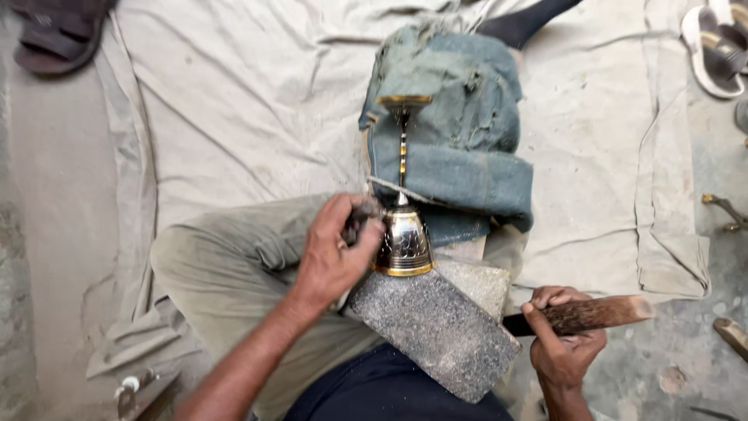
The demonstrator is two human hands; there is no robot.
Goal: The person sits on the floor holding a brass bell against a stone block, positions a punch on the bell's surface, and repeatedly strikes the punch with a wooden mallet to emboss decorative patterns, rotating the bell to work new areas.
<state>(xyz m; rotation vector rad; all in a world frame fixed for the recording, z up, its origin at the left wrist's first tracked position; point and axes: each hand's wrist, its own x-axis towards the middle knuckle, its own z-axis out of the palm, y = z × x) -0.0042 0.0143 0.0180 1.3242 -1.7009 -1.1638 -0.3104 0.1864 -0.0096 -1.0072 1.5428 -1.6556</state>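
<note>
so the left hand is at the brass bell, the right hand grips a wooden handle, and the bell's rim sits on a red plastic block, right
Not quite. In the head view the left hand is at the brass bell and the right hand grips the wooden handle, but the bell's rim sits at a grey speckled stone block, not a red plastic one.

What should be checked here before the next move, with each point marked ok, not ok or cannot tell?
1. Left hand pressing a small dark tool against the brass bell: ok.
2. Right hand wrapped round the wooden handle: ok.
3. Bell's handle end propped on the folded blue cloth: ok.
4. Bell's mouth against the stone block: ok.
5. Tool tip's exact spot on the bell: cannot tell.
</note>
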